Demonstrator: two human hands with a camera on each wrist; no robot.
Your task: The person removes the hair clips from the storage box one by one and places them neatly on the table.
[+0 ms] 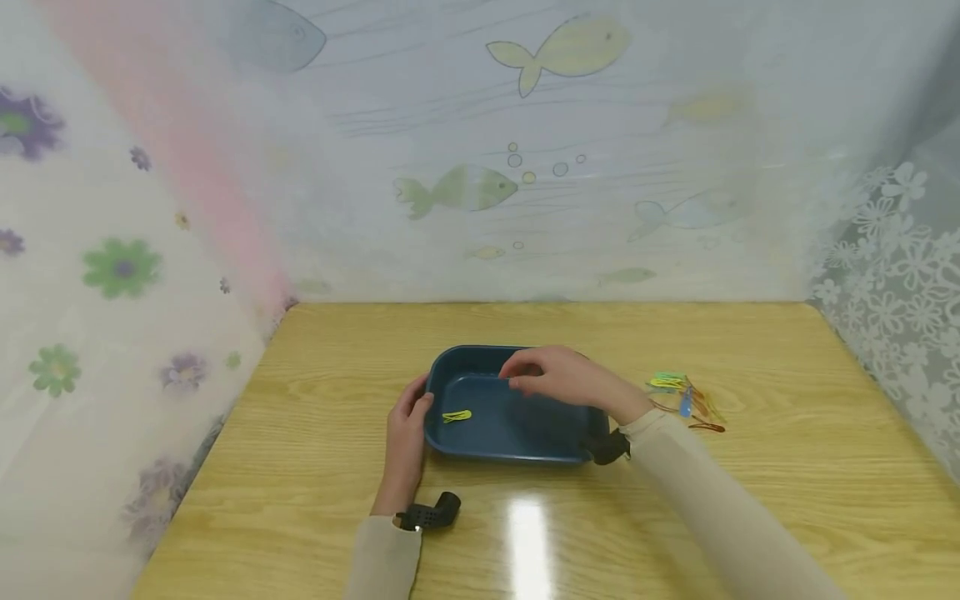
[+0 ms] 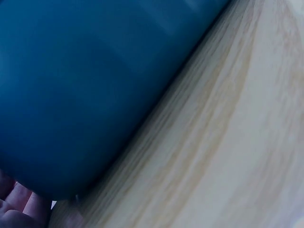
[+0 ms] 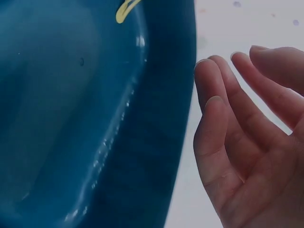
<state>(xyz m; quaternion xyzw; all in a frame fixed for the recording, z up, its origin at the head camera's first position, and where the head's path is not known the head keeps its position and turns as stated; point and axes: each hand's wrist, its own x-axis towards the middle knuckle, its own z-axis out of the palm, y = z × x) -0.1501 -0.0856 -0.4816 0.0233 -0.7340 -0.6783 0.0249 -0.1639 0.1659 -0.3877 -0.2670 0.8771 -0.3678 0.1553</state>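
Observation:
A dark blue plastic tray [image 1: 517, 457] stands on the table, and a yellow snap hair clip [image 1: 457, 416] lies inside it near the left end. My left hand [image 1: 407, 429] grips the tray's left end, thumb at the rim and fingers along the outer wall. In the left wrist view, its fingers [image 2: 21, 206] show by the tray's corner. Over the tray hovers my right hand [image 1: 558, 375], its fingers loosely bent and apart from the thumb. Nothing is between them in the right wrist view, where the hair clip [image 3: 126, 10] shows at the top.
To the right of the tray, a loose pile of hair clips [image 1: 686, 396] in green, yellow, blue and brown lies on the wooden table [image 1: 315, 433]. A fish-patterned curtain [image 1: 450, 258] hangs behind the table. Flowered curtains [image 1: 123, 267] flank it at the sides.

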